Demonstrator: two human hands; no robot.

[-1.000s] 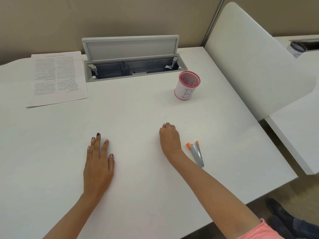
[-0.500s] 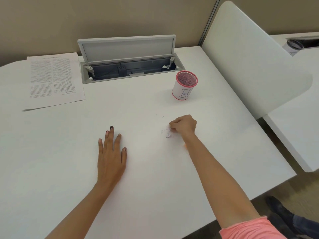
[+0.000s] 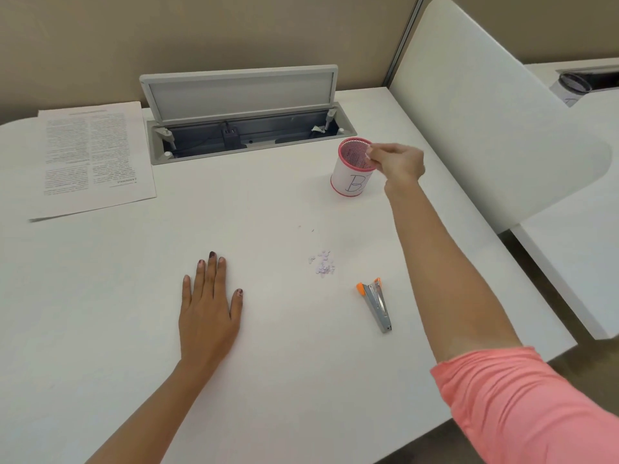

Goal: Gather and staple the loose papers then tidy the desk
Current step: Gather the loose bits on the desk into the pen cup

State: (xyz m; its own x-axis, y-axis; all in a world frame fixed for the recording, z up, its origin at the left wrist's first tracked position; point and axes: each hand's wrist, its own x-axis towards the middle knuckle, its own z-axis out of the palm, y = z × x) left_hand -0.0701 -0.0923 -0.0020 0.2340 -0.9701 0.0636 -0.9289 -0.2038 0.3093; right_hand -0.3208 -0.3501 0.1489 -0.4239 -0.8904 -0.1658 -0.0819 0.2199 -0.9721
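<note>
Right hand (image 3: 395, 162) is reaching out over the cup (image 3: 348, 182), grip pinched together, perhaps on scraps (image 3: 323, 264); left hand (image 3: 209, 316) is lying flat on the desk (image 3: 100, 296), grip apart.

open cable hatch (image 3: 239, 92), white divider (image 3: 485, 128)

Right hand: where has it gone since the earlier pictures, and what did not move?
The right hand left the paper scraps and moved forward to the pink mesh cup, fingertips pinched over its rim. The left hand stays flat on the desk; stapler and printed sheets unmoved.
</note>
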